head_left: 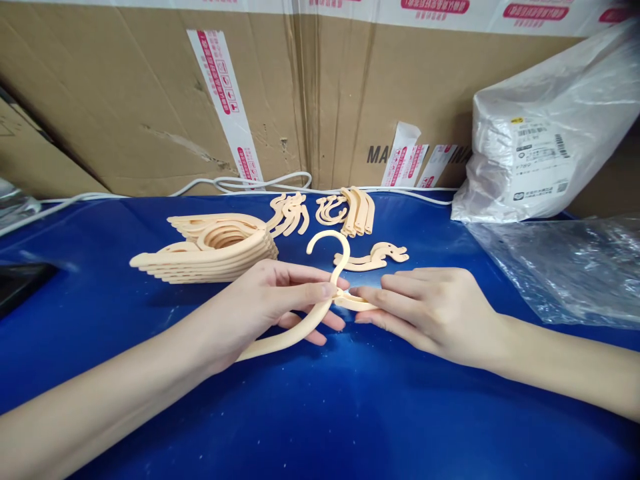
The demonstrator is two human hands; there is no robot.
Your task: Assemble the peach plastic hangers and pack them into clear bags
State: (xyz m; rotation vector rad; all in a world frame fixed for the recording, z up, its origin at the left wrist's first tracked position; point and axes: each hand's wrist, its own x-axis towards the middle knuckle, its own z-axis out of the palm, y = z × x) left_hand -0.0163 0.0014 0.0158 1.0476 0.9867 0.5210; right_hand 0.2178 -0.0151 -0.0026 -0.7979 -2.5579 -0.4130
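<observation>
Seemingly for steadiness, the hanger [303,329] is pinched by the left hand [267,293]; at three o'clock, a bar [351,304] by the right hand [443,310].

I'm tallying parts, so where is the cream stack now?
In the head view, the stack sits left of centre on the blue table, just beyond the left hand.

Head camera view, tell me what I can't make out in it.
All in the head view:
Hanger: the outer end of its curved arm, hidden by the left forearm.
Pale piece: its outer end, covered by the right grip.
Dark object: cut off by the left edge.
Parcel label: fine print too small and blurred.
Box lettering: partly covered by white tape.
</observation>
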